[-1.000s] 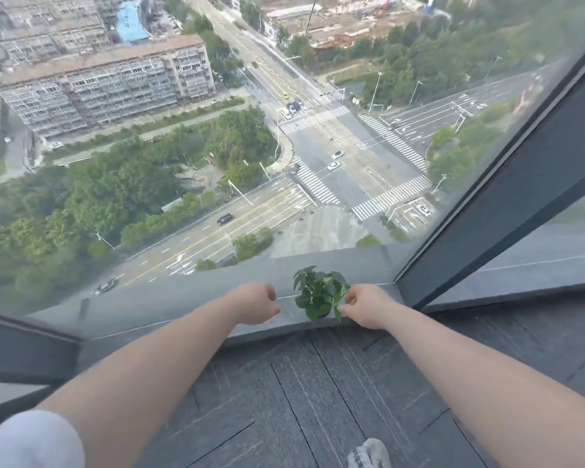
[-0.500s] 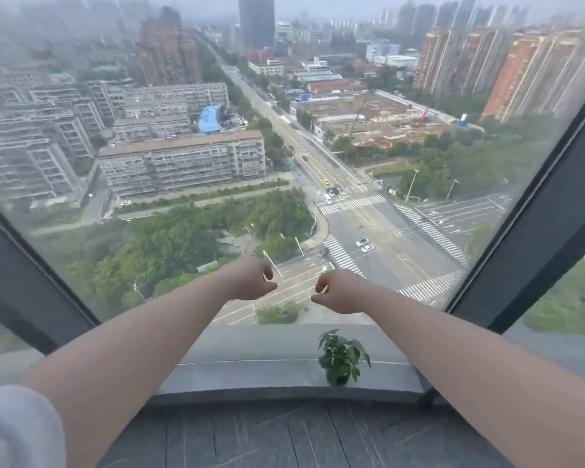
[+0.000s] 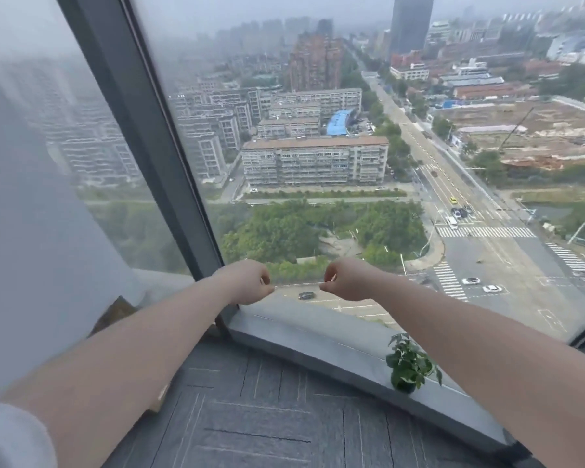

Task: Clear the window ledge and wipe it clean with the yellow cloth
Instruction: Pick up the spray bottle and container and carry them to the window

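A grey window ledge (image 3: 318, 336) runs along the foot of a tall pane, from lower centre down to the right. One small green potted plant (image 3: 408, 364) stands upright on it, under my right forearm. My left hand (image 3: 247, 281) and my right hand (image 3: 347, 279) are both stretched out in front of the glass above the ledge's left end, fingers curled into loose fists, nothing in them. Both hands are well left of and above the plant, a short gap between them. No yellow cloth is in view.
A dark vertical window frame (image 3: 156, 157) meets the ledge just behind my left hand. A sheer white curtain (image 3: 31, 231) hangs at left, with a brownish object (image 3: 115, 314) behind it on the floor. Grey carpet tiles (image 3: 267, 423) cover the floor.
My view has swung up and to the left, so the plant has slid to the lower right. My hands rose off the plant and ledge and now hover in front of the glass.
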A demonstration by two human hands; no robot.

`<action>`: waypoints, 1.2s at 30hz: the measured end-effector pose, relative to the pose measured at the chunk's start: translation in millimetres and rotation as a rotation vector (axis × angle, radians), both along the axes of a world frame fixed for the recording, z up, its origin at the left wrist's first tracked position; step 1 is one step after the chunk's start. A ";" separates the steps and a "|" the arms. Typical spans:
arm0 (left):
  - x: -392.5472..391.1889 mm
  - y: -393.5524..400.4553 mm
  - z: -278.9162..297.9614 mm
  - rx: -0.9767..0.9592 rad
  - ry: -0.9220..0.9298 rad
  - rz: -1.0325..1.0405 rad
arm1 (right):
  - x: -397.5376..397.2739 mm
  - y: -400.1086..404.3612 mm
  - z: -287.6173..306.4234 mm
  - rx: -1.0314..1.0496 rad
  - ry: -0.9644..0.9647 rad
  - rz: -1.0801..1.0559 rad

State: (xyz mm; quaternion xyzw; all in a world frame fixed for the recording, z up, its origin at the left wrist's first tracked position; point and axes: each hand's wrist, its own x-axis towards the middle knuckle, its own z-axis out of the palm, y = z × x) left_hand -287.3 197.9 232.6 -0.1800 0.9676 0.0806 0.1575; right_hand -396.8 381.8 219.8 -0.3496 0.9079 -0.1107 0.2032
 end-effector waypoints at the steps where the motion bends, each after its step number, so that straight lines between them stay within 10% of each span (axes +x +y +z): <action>1: 15.8 -7.9 3.0 -0.009 0.007 0.029 | 8.8 -12.0 3.9 -0.010 0.002 0.031; 12: 273.0 -84.4 41.0 -0.051 0.089 0.496 | 190.9 -157.5 41.4 -0.049 0.027 0.448; 36: 1024.1 -47.6 -13.6 -0.016 0.189 1.460 | 935.0 -308.4 22.1 0.129 0.228 1.520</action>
